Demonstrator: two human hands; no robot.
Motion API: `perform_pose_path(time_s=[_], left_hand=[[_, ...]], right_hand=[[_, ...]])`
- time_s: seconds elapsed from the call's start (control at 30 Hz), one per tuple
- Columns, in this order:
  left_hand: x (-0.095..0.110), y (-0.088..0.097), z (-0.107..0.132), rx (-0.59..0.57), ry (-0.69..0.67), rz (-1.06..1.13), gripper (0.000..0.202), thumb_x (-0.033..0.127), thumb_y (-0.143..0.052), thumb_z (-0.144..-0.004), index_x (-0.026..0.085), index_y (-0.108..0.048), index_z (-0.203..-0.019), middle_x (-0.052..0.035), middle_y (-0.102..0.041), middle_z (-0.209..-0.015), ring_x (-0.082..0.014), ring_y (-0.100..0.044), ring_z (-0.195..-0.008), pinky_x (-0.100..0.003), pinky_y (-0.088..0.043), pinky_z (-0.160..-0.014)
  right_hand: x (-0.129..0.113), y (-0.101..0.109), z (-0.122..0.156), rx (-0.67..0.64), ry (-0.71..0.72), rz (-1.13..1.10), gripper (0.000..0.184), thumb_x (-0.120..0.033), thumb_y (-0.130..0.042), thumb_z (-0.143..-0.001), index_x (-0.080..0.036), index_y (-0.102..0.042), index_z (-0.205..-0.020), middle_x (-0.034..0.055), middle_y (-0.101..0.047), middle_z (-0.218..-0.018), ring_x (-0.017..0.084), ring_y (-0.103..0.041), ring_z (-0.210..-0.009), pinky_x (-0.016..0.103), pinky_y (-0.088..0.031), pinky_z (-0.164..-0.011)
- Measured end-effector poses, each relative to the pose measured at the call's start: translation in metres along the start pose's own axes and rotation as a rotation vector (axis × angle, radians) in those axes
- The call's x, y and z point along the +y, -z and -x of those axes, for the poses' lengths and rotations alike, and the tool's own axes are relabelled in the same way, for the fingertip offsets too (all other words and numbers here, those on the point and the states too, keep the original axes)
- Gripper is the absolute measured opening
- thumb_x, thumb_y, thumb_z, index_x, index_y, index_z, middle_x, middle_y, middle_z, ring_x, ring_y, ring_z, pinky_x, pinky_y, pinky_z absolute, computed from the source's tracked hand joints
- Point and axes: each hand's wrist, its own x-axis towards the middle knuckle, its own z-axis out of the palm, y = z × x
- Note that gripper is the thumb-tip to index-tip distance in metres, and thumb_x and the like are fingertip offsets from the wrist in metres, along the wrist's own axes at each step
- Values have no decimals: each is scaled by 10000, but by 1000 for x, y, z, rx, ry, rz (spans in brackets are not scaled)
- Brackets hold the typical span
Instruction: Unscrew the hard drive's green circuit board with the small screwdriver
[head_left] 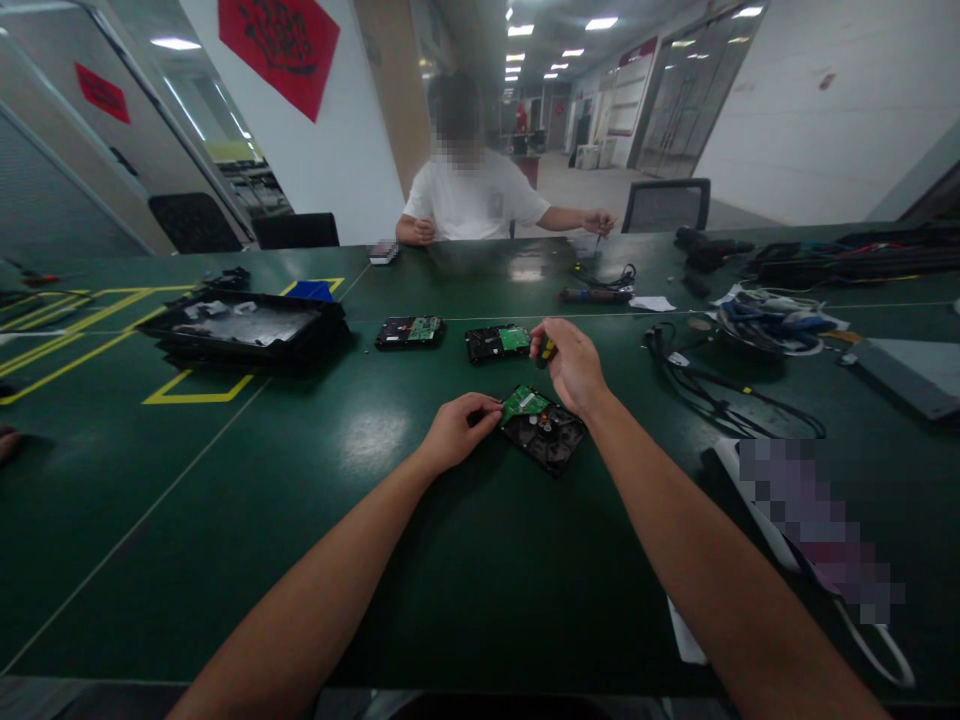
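A hard drive [551, 440] lies at an angle on the green table in front of me, with its green circuit board [525, 402] facing up. The thumb and fingers of my left hand [459, 430] are closed on its left corner, by the board's edge. Above the drive's far side, my right hand [571, 365] is wrapped round a screwdriver [546, 352] with a yellow and black handle; its tip is too small to make out. Two more hard drives lie farther back, one [497, 343] just beyond my hands and another [409, 332] to its left.
A black tray [251, 330] with scraps in it stands at the left. On the right are black cables [712, 385], a bundle of wires [776, 320], a grey metal box [911, 375] and a phone-like blurred object [817, 530]. Across the table sits a person [476, 195].
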Motion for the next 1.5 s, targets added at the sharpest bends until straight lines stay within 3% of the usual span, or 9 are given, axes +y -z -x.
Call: perform_pose_path(time_s=[0.2, 0.33, 0.6, 0.8, 0.93, 1.0, 1.23, 1.5], left_hand=[[-1, 1, 0, -4, -1, -5, 142, 288, -665, -954, 232, -749, -1054, -57, -761, -1129, -204, -708, -1059, -394, -557, -967], [0, 1, 1, -4, 13, -6, 149, 293, -665, -954, 232, -751, -1059, -59, -764, -1136, -207, -710, -1062, -400, -558, -971], [2, 1, 0, -4, 19, 13, 141, 294, -665, -952, 230, -750, -1044, -62, -763, -1139, -204, -710, -1059, -398, -559, -968], [-1, 0, 0, 2, 15, 1, 156, 305, -662, -953, 233, -745, -1064, -58, -763, -1136, -204, -708, -1057, -393, -559, -959], [-2, -1, 0, 1, 23, -6, 174, 320, -667, -951, 232, -748, -1078, -64, -762, -1135, -211, -710, -1054, -397, -564, -952], [-3, -1, 0, -2, 30, -6, 172, 320, -667, -950, 234, -750, -1074, -65, -763, -1136, -212, -710, -1058, -402, -566, -957], [-5, -1, 0, 0, 10, 12, 154, 308, -667, -953, 234, -747, -1062, -61, -762, -1137, -205, -708, -1065, -406, -559, -978], [-4, -1, 0, 6, 8, 8, 150, 313, -668, -955, 228, -752, -1045, -67, -766, -1131, -208, -712, -1054, -407, -568, -962]], right_hand=[[0, 0, 2, 16, -89, -139, 249, -439, -691, -854, -229, -639, -729, 6, -694, -758, 151, -630, -684, 312, -518, -705], [-3, 0, 2, -17, -90, -87, 276, -484, -685, -868, -231, -677, -756, -14, -625, -675, 139, -592, -637, 293, -492, -651], [-5, -5, 3, 36, -62, -69, 289, -494, -758, -827, -238, -650, -747, 3, -687, -827, 147, -639, -753, 316, -524, -767], [-5, -6, 4, -12, -27, -10, 356, -570, -693, -876, -245, -654, -735, -22, -560, -651, 129, -521, -613, 288, -444, -611], [-7, -5, 4, 0, -38, -13, 455, -656, -584, -912, -250, -653, -718, -8, -524, -639, 144, -508, -610, 306, -448, -611], [-8, -4, 3, -11, -48, -15, 442, -646, -579, -908, -248, -663, -734, 0, -553, -664, 152, -537, -640, 312, -468, -636], [-2, -1, 0, 61, -27, 22, 329, -505, -821, -767, -251, -615, -735, -28, -616, -702, 140, -588, -682, 294, -502, -690], [-6, 1, 2, -62, -63, 44, 365, -567, -681, -880, -241, -658, -718, 13, -688, -720, 169, -643, -715, 331, -523, -732]])
